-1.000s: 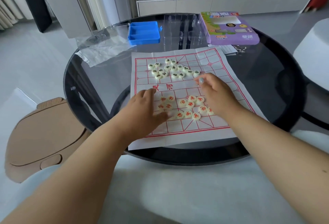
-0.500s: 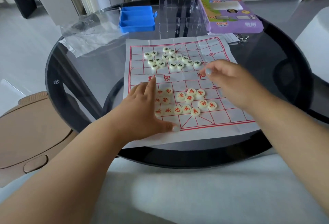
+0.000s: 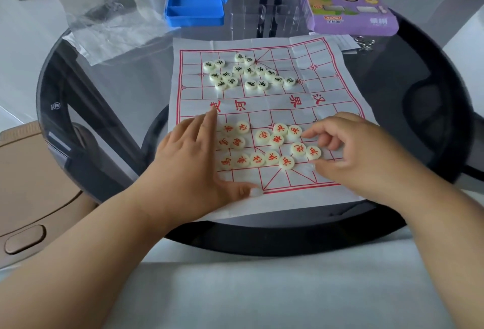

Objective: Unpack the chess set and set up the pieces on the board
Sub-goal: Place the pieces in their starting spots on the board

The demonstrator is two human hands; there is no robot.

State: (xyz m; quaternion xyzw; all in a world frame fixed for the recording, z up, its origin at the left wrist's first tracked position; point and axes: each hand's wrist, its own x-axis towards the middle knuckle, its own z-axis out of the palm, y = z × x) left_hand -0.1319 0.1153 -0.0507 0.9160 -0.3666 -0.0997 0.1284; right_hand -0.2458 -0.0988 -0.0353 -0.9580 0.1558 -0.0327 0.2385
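A white paper board point(image 3: 324, 88) with a red grid lies on the round glass table point(image 3: 408, 108). Several cream discs with black characters point(image 3: 248, 71) are clustered on its far half. Several cream discs with red characters point(image 3: 272, 142) are bunched on the near half. My left hand point(image 3: 193, 161) lies flat on the board's near left part, fingers straight, beside the red pieces. My right hand point(image 3: 348, 150) hovers at the right of the red cluster, fingers loosely curled, its fingertips at the rightmost red discs. I cannot tell whether it pinches one.
At the table's far side stand a blue compartment tray point(image 3: 195, 5), a clear plastic case point(image 3: 264, 6) and a purple box lid point(image 3: 348, 1). A crumpled clear plastic bag point(image 3: 112, 25) lies far left. A tan chair point(image 3: 31, 184) is at my left.
My right hand has come back from the board's middle to the right side of the red pieces. The left hand stays flat. The view tilted down.
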